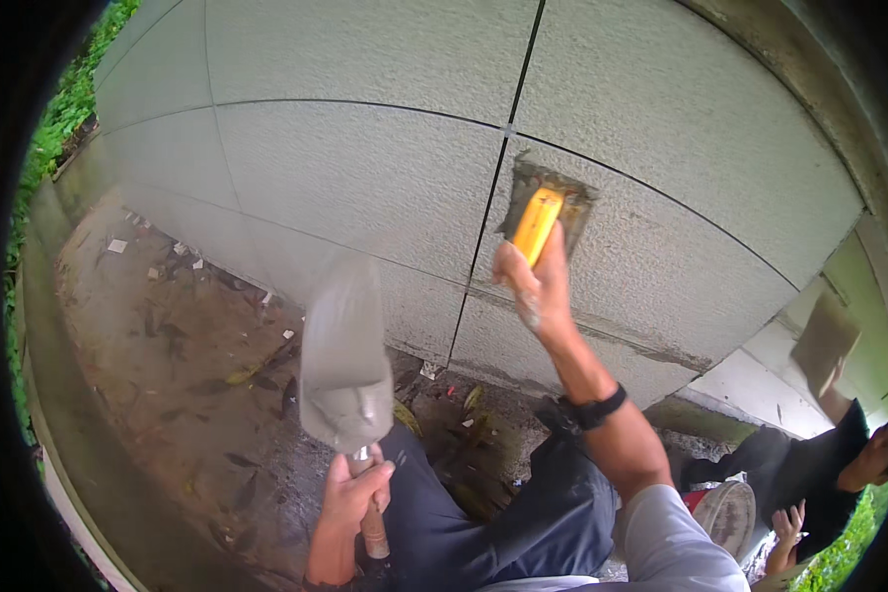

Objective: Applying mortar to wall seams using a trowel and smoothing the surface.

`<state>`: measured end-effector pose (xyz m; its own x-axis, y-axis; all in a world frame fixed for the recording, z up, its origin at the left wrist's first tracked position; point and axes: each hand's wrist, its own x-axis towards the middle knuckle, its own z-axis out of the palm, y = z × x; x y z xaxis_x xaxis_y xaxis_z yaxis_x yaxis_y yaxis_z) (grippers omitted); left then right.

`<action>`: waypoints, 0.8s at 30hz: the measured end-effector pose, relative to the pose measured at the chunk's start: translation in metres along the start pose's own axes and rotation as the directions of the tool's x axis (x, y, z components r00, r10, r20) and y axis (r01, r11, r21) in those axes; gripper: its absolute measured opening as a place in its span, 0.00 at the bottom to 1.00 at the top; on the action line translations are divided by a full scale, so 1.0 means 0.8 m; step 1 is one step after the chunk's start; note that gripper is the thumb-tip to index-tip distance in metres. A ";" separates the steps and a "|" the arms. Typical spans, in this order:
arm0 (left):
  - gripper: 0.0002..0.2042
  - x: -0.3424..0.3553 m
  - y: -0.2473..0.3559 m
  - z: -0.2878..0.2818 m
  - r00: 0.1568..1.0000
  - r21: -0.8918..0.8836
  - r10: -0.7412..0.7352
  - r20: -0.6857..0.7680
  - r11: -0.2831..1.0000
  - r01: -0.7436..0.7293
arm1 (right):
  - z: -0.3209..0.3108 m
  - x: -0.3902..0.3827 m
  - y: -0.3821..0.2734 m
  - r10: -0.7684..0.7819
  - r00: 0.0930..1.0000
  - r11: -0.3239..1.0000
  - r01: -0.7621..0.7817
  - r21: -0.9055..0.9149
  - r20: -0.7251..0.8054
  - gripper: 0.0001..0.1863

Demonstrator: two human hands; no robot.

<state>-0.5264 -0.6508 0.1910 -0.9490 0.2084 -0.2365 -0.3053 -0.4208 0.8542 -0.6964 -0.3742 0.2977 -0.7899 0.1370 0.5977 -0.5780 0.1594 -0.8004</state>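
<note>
My left hand [353,490] is closed round the worn handle of a trowel [343,345]. Its broad blade points up and away from me, smeared by motion, with a wet grey lump of what looks like mortar [348,412] near the handle end. My right hand [543,281] grips the yellow handle of a plastering float [538,225]. The float's dark rectangular plate lies against the textured grey wall [365,173], just below a point where the dark joint lines cross. Some of that plate is hidden behind the handle and hand.
Wet, dirty ground [197,335] with leaves and pale scraps runs along the wall's foot. A whitish bucket [728,515] stands beside my right elbow. A co-worker in dark clothes [809,474] is at the far right, holding up a flat brownish board or tool [825,340]. Greenery borders the left side.
</note>
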 end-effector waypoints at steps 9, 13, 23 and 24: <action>0.12 0.006 -0.030 -0.043 0.991 -0.055 -0.114 -0.074 0.992 0.110 | 0.047 0.070 0.052 0.095 0.986 0.981 -0.116 -0.153 -0.139 0.20; 0.10 0.014 -0.039 -0.050 0.991 0.021 -0.100 -0.094 0.995 0.102 | 0.042 0.073 0.052 -0.040 0.932 0.941 -0.085 -0.326 -0.359 0.21; 0.11 0.030 -0.047 -0.054 0.992 -0.059 -0.123 -0.001 0.991 0.123 | 0.036 0.147 -0.070 0.014 0.999 1.000 -0.013 0.023 -0.034 0.14; 0.11 0.036 -0.050 -0.052 0.993 -0.060 -0.116 0.005 0.991 0.116 | 0.036 0.149 -0.067 -0.042 0.996 0.997 0.037 -0.060 -0.084 0.15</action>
<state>-0.5447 -0.6652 0.1309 -0.9069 0.2604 -0.3313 -0.4174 -0.4464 0.7915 -0.7654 -0.3946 0.4104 -0.7451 0.2114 0.6325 -0.5933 0.2229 -0.7735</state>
